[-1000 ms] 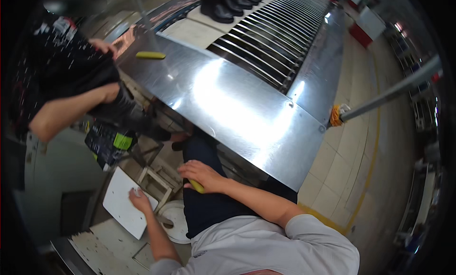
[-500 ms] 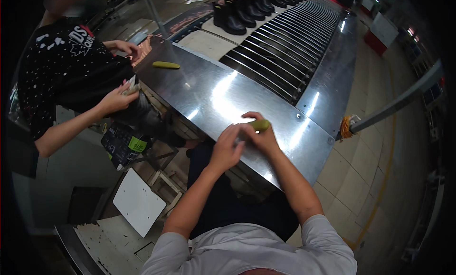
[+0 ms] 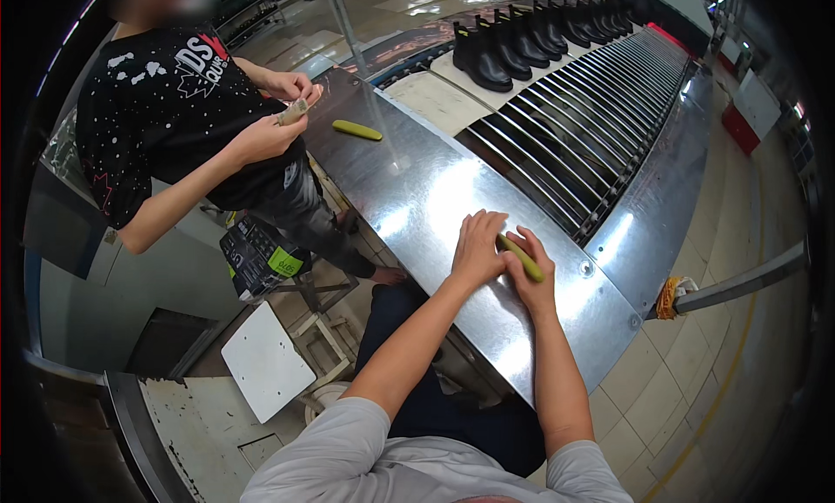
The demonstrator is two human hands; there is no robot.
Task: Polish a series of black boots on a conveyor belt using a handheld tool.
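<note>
near the front edge of the steel table (image 3: 417, 190), close to its right corner, your two hands sit side by side on the sheet metal. your left hand (image 3: 477, 246) lies flat, fingers spread and holding nothing, pressing beside the yellow-green stick (image 3: 522, 258). your right hand (image 3: 532, 273) curls loosely over that stick, fingers half closed on it, with one end poking out toward the roller bed (image 3: 574, 146). judging by this, the stick has reached the table but is not yet let go; releasing it looks like what is left. a second yellow-green stick (image 3: 357, 130) already lies near the table's far left corner, well apart from yours. both sticks look smooth, slim and slightly curved. the table is brushed, glossy metal with glare patches; the roller bed is dark ribbed bars, with black boots (image 3: 509, 46) in a row beyond its far edge. a co-worker at the left edge holds a small pale piece (image 3: 293, 112) in both hands.
</note>
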